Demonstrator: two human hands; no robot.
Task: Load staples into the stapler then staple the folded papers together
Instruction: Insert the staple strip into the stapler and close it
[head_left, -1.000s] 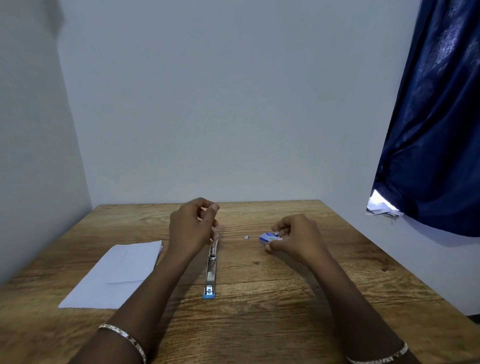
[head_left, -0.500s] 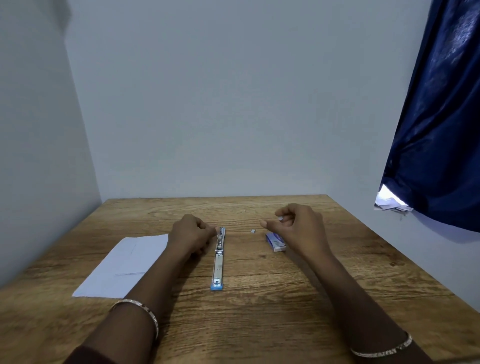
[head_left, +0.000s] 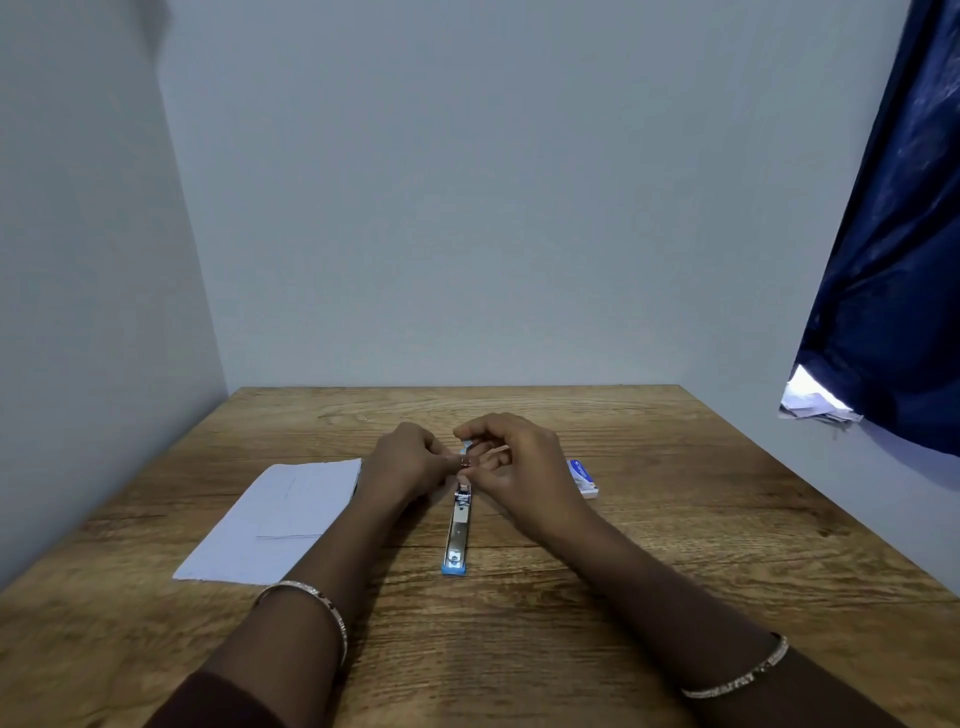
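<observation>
Folded papers (head_left: 275, 519) lie at 9 o'clock of the stapler (head_left: 457, 535); left hand (head_left: 410, 462) grips its far, 12 o'clock end; right hand (head_left: 519, 467) curls there too, hold unclear; staple box (head_left: 583, 478) at that hand's 3 o'clock

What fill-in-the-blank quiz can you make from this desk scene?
1. The folded paper lies to the ____ of the stapler.
2. The left hand and right hand meet at the stapler's ____ end.
3. The staple box lies on the table beside the ____ hand.
Missing words: left; far; right.
</observation>
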